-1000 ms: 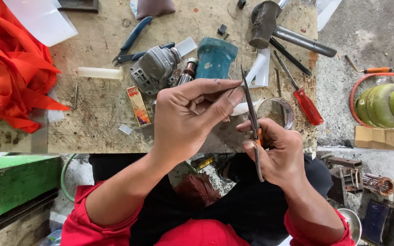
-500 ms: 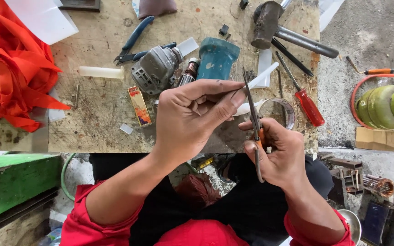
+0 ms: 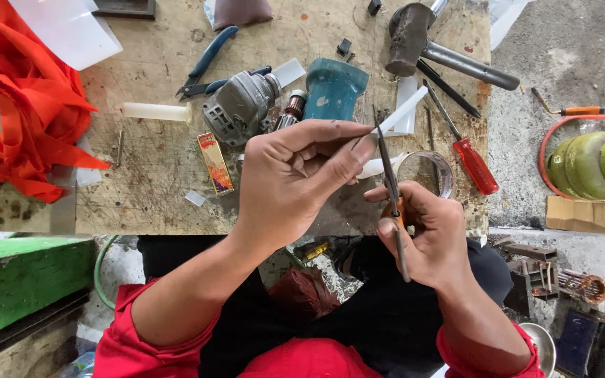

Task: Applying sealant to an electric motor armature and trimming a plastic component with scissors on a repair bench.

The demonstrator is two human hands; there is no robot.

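Scissors (image 3: pixel 391 192) sit centre-right of frame, gripped in our right hand (image 3: pixel 425 234), fingers closed round the orange handles, blades pointing up. Our left hand (image 3: pixel 295 178) pinches a white strip (image 3: pixel 399 115) w/ thumb & forefinger, right by the blades. Behind, on the wooden surface (image 3: pixel 155 168): grey-teal grinder (image 3: pixel 281 101) at top centre, red screwdriver (image 3: pixel 467 150) to the right, orange cloth (image 3: pixel 33 105) upper left.

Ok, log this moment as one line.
left hand: pinching white strip | right hand: holding scissors | blades at strip | over workbench
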